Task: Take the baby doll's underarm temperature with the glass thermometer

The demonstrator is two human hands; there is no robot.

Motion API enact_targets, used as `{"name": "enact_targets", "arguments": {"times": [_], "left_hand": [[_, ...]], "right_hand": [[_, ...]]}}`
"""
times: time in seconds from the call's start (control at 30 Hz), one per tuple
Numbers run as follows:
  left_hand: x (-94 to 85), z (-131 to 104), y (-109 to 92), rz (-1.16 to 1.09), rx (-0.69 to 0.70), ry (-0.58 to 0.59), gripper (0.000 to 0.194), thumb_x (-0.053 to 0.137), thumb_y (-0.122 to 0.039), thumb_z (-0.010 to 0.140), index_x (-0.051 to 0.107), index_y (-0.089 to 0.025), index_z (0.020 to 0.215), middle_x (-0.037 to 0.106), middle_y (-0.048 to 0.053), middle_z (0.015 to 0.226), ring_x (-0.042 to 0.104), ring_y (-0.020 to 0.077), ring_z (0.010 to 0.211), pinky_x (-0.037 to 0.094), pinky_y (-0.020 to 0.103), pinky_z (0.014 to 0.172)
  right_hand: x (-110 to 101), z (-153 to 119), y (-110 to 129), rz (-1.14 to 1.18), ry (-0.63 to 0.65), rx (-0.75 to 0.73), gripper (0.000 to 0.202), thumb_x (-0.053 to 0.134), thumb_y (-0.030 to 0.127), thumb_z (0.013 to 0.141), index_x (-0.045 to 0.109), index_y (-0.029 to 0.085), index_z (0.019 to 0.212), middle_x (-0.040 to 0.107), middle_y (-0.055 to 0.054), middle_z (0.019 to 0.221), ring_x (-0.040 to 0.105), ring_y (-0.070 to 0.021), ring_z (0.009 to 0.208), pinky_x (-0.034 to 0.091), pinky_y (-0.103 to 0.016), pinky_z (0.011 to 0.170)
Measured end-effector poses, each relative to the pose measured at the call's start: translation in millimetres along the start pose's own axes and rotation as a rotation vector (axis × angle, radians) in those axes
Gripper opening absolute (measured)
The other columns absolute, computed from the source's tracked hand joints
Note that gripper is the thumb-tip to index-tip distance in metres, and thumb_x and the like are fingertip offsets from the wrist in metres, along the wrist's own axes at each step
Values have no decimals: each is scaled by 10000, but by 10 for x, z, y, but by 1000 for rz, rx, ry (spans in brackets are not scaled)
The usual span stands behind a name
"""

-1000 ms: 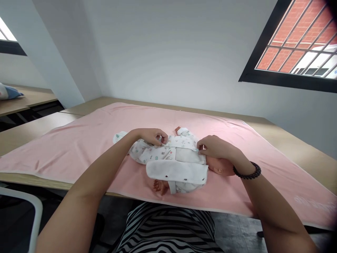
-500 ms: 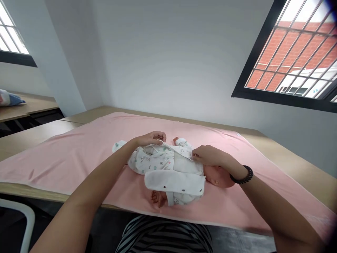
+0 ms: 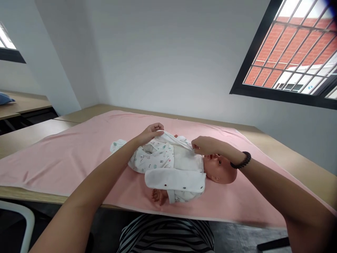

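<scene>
A baby doll [image 3: 223, 171] lies on its back on a pink blanket [image 3: 86, 154], its head to the right. It wears white printed pants [image 3: 151, 160] and an open white baby jacket [image 3: 175, 180]. The jacket's near front panel, with several snaps, is folded outward toward me. My left hand [image 3: 152, 133] pinches the lower corner of the far panel, lifted off the doll's body. By the doll's neck, my right hand [image 3: 206, 144] is closed on the upper edge of that same panel. The doll's far arm is mostly hidden behind the raised cloth.
The blanket covers most of a wooden table [image 3: 260, 140] set against a white wall. A white chair frame [image 3: 25, 218] stands at the lower left. A barred window [image 3: 292, 52] is at the upper right. Another table [image 3: 28, 102] with a blue item stands at the far left.
Both hands have risen slightly, lifting the jacket's far panel higher off the doll. More of the doll's face now shows beneath my right hand.
</scene>
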State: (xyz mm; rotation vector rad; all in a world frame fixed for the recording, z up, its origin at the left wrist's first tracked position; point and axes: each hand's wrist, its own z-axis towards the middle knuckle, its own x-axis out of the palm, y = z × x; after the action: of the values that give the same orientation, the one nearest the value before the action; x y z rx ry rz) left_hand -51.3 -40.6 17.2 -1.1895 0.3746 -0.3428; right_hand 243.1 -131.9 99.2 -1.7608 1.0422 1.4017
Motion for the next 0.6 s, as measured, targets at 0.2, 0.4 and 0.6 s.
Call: {"name": "enact_targets", "arguments": {"times": [0.2,0.4,0.6], "left_hand": [[40,157,105,33,20,-195,356,741,-438,729,563,-221,947,572,-16,887,525,104,708,405,195,601],[-27,389,260,253,-225,-211,249,656,-350,685,717,-165,840,687,47,882,543,141,674,401,235,568],[-105,428,389,832,-236,82,191,632,-322,739,762,-185,773,725,80,890,630,215,773,450,264,630]], "right_hand": [[-127,343,-450,110,-46,-36,72,518,264,842,528,206,801,636,-36,872,512,-159,740,349,-286,623],[-97,891,-825,163,94,-55,105,598,251,766,623,201,855,687,-38,992,584,-177,851,408,-285,685],[182,1096,-1254,255,202,29,294,654,304,756,660,201,1031,709,-69,1049,641,-202,909,460,-299,732]]}}
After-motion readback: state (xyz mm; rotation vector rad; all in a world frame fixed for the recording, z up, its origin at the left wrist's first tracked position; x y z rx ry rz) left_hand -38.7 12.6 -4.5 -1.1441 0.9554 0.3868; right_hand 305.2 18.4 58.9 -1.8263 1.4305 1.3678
